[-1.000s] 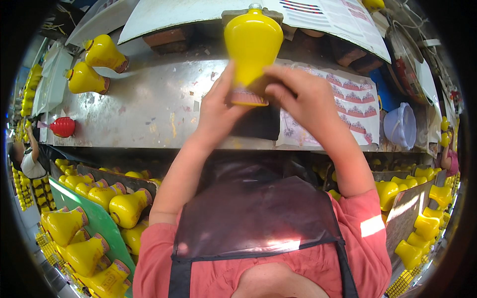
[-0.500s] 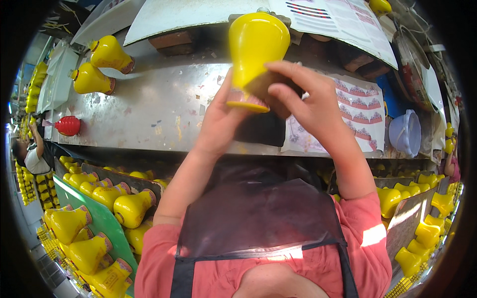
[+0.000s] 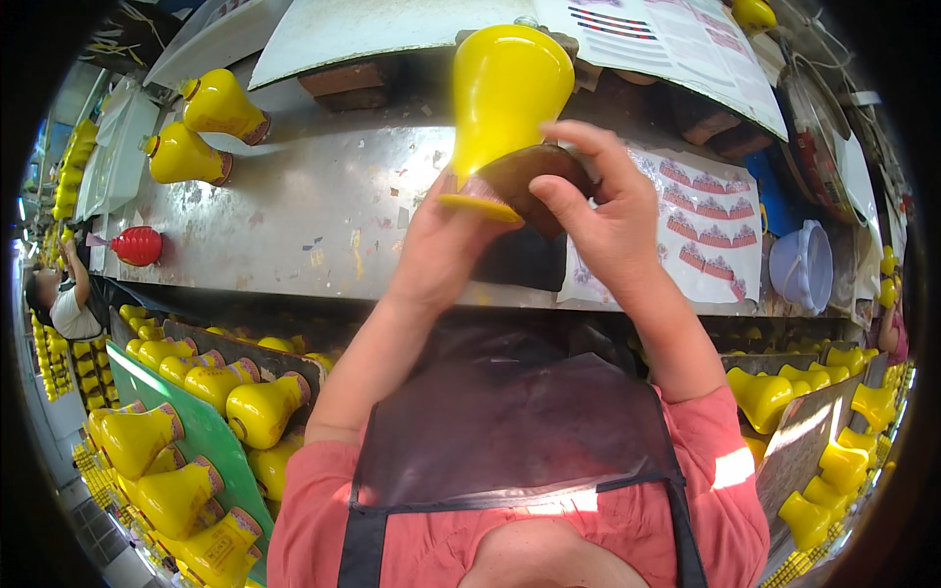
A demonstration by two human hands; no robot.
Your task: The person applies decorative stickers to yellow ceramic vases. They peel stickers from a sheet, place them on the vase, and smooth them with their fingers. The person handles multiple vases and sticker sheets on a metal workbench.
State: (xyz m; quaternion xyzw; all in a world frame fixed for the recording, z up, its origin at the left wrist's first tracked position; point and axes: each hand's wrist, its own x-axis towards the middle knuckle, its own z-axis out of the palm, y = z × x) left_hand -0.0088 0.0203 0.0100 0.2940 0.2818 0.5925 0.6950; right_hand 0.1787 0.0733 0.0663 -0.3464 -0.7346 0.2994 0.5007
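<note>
A glossy yellow vase (image 3: 510, 93) is held tilted over the workbench, its wide shoulder away from me and its flared foot toward me. My left hand (image 3: 426, 250) is closed around the foot end, most of its fingers hidden behind the vase. A pink patterned band (image 3: 476, 188) shows just above the foot's rim. In my right hand (image 3: 613, 206) a flat dark-brown scraper (image 3: 537, 178), thumb on its near face, lies against the lower part of the vase beside that band. Right of my hand, a sheet of pink and purple decals (image 3: 714, 220) lies on the bench.
On the metal bench (image 3: 294, 211) are two yellow vases (image 3: 186, 155) and a red ribbed object (image 3: 137, 247). A lilac bucket (image 3: 801, 267) stands right. A raised white board (image 3: 392, 34) spans the back. Racks of yellow vases (image 3: 260, 412) flank me. Another person (image 3: 74, 304) is far left.
The scraper has turned, showing more of its broad brown face against the vase. The vase's foot has shifted slightly left, and the right hand stays close to it.
</note>
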